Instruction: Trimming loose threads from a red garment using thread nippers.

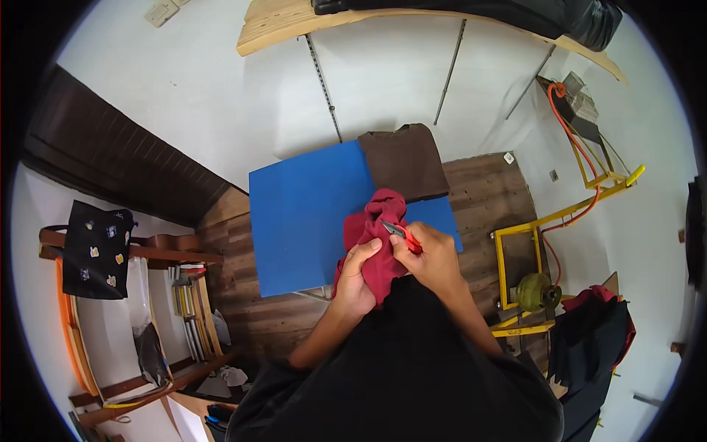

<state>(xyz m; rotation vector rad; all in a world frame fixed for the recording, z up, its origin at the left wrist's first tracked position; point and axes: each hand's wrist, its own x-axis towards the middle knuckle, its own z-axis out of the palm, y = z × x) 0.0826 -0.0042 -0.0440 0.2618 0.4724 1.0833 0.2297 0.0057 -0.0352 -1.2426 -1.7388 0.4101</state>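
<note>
My left hand (357,276) grips a bunched dark red fabric garment (378,271), its thumb lying on top of the cloth. In my right hand (431,254) is a small pair of red-handled thread snips (407,238), their grey blades pointing up and left over the cloth. The garment is held above the near part of a blue tabletop (304,221). A folded brown shirt (406,163) lies on the far right part of the table, just beyond the red cloth.
A yellow metal frame (499,265) with a green gas cylinder (533,291) and an orange hose (574,138) stands at right. Dark clothes (588,342) hang at lower right. Wooden shelving (204,320) with a black printed bag (96,251) is at left. A wooden shelf (276,25) crosses the far wall.
</note>
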